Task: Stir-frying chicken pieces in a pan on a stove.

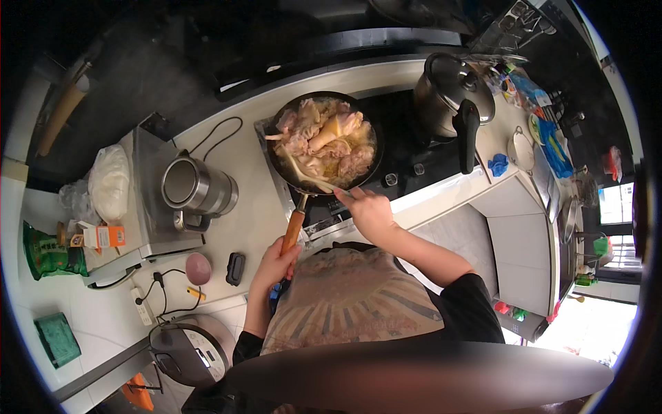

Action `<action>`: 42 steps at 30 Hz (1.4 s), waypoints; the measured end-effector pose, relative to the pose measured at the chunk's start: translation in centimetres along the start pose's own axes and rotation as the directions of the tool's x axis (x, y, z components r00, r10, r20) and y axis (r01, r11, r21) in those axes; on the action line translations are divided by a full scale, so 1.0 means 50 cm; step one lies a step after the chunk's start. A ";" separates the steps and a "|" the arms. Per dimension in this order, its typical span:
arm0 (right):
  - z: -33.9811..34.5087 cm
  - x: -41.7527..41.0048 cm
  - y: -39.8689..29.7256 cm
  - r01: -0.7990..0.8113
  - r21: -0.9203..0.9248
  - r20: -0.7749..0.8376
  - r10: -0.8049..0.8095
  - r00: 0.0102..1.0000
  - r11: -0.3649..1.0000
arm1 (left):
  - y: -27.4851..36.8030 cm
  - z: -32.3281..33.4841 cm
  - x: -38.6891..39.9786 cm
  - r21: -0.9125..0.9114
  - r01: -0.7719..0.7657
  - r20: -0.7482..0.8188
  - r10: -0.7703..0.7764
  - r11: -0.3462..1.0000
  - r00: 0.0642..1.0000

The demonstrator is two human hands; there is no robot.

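A dark frying pan (380, 139) sits on the black glass cooktop (398, 124). Pieces of meat (336, 134), pale and partly cooked, are heaped in it, with bubbling liquid around them. My left hand (274, 264) is wrapped around the pan's wooden handle (294, 230). At the pan's near rim, my right hand (370, 212) grips a long pale cooking utensil (305, 176). The utensil reaches into the pan along the near left side, beside the meat. Its far end lies partly among the pieces, so its exact shape is hard to tell.
Right of the pan stands a pressure cooker (439, 103), its black handle (467, 139) pointing towards me. An electric kettle (199, 186), a pink bowl (198, 268) and a black case (236, 269) are on the left counter. A rice cooker (191, 346) stands lower left.
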State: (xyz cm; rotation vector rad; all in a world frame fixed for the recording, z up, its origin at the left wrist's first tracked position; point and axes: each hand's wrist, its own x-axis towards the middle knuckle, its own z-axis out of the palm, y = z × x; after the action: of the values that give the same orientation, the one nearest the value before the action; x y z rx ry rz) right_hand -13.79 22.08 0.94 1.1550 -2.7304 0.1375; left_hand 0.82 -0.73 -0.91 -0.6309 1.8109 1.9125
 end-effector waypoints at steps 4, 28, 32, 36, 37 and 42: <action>-0.035 0.002 0.004 -0.009 0.041 0.006 0.009 1.000 0.999 | 0.001 0.000 -0.002 -0.026 -0.016 0.010 0.017 1.000 1.000; -0.130 -0.064 0.096 -0.189 0.263 0.075 0.175 0.982 0.946 | -0.008 0.001 0.002 -0.056 -0.013 0.000 0.013 0.998 1.000; -0.112 -0.078 0.086 -0.253 0.337 0.064 0.246 0.967 0.907 | 0.002 0.002 -0.001 -0.039 0.010 -0.013 -0.011 0.999 1.000; -0.121 -0.094 0.108 -0.309 0.322 0.111 0.288 0.951 0.895 | -0.002 -0.001 0.000 -0.050 0.005 -0.004 -0.005 0.999 1.000; -0.127 -0.096 0.116 -0.329 0.336 0.135 0.301 0.944 0.882 | -0.002 -0.001 0.000 -0.050 0.008 -0.006 -0.008 0.999 1.000; -0.145 -0.087 0.144 -0.344 0.362 0.189 0.293 0.937 0.866 | -0.004 0.000 -0.001 -0.034 -0.002 -0.008 0.001 0.999 1.000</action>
State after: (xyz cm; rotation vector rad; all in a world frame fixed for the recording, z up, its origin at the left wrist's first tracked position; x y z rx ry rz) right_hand -15.12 31.25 7.09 0.7914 -3.0837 0.7064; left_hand 0.99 -0.72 -1.03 -0.6494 1.7877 1.9483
